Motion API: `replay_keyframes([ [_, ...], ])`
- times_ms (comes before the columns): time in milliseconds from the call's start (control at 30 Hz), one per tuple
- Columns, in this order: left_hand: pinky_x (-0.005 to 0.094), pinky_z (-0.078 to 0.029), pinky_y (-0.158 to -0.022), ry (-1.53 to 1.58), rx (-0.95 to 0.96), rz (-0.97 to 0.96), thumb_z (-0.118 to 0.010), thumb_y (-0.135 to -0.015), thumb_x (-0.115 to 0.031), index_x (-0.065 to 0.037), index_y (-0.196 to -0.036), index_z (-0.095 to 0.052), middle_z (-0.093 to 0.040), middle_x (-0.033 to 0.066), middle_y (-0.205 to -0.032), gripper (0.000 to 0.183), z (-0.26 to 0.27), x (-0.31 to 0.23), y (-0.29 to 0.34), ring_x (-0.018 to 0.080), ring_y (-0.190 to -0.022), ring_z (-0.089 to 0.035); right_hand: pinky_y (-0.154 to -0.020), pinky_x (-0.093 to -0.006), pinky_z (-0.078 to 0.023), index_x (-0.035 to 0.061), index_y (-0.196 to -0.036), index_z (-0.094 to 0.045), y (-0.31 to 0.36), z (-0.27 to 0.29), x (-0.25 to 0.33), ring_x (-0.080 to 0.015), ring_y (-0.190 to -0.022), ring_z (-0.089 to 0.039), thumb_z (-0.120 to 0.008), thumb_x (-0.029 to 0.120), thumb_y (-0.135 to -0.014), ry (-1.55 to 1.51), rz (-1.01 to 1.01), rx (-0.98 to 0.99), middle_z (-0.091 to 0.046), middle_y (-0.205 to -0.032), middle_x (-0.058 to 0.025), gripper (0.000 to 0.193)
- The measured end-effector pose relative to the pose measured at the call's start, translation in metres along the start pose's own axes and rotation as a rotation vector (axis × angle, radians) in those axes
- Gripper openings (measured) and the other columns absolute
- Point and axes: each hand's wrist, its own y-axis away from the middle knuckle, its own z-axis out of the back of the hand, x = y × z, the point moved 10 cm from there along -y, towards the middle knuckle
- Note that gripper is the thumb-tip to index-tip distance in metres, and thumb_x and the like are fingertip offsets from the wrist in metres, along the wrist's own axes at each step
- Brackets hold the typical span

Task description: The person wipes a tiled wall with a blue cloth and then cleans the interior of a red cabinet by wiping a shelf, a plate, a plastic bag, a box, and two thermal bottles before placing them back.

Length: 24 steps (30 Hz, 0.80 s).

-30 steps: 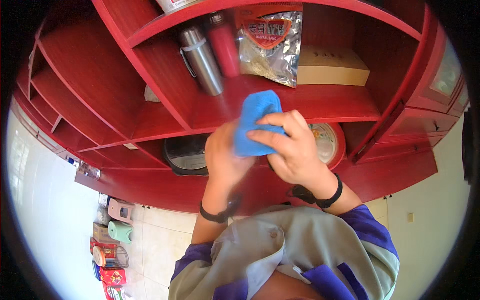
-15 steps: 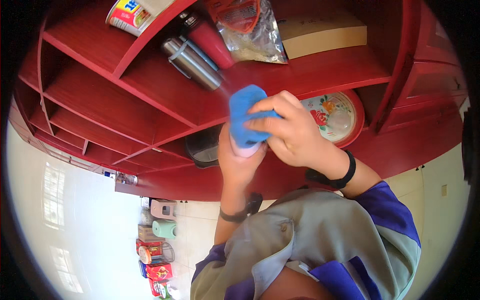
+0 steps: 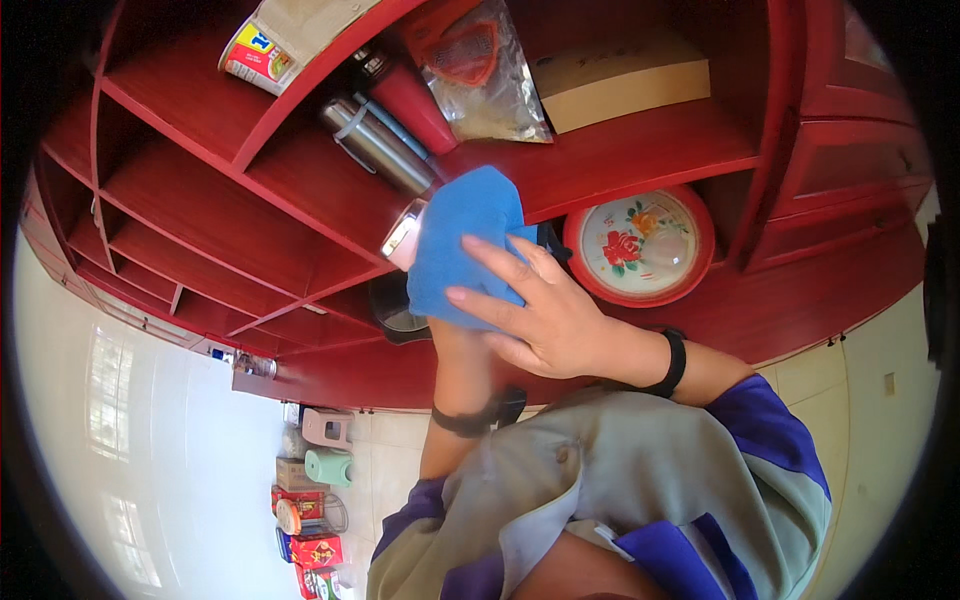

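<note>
A blue cloth [image 3: 465, 230] is draped over a pale pink container [image 3: 402, 238], probably a bottle or cup. Only the container's end with a shiny rim shows, left of the cloth. A dark piece [image 3: 553, 243] sticks out on the cloth's right side; I cannot tell whether it belongs to the container. My right hand [image 3: 540, 315] presses the cloth against the container, its fingers spread over the fabric. Behind the cloth, my left hand [image 3: 450, 335] supports the container from below; its fingers are hidden. Both hands are in front of the red shelf unit [image 3: 640, 150].
On the upper shelf lie a steel flask [image 3: 375, 145], a red bottle [image 3: 418, 105], a clear plastic bag [image 3: 490, 90] and a cardboard box [image 3: 630, 95]. A flowered round tray [image 3: 640, 290] leans at right, a dark bowl-like thing [image 3: 395, 315] sits left. Stools [image 3: 328, 466] stand on the floor.
The container has swung from upright to lying across, its rimmed end now at left. The cloth has spread wider over it, and my right hand has moved lower, uncovering the tray.
</note>
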Motion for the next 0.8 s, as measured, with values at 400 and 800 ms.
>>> replay_keyframes([
  [400,0.0382,-0.041,-0.095,0.005,0.143,-0.138,-0.062,-0.083,-0.027,-0.001,-0.131,-0.031,-0.049,0.013,-0.12,0.063,-0.033,-0.021,-0.003,0.0233,-0.11,-0.051,-0.101,-0.0409,-0.034,-0.0009,-0.135,-0.035,-0.006,-0.001,-0.049,-0.0407,-0.12,-0.041,-0.055,0.024,-0.087,-0.392,-0.283,-0.032,-0.037,-0.133,-0.0253,0.057],
  [800,0.0366,-0.042,-0.098,-0.124,0.004,-0.182,-0.061,-0.088,-0.027,-0.004,-0.133,-0.034,-0.048,0.0125,-0.126,0.058,-0.021,-0.014,0.001,0.022,-0.112,-0.052,-0.091,-0.0471,-0.042,0.0049,-0.134,-0.039,-0.001,-0.004,-0.042,-0.0426,-0.108,-0.047,-0.057,0.026,-0.085,-0.127,-0.306,0.033,-0.041,-0.127,-0.0244,0.057],
])
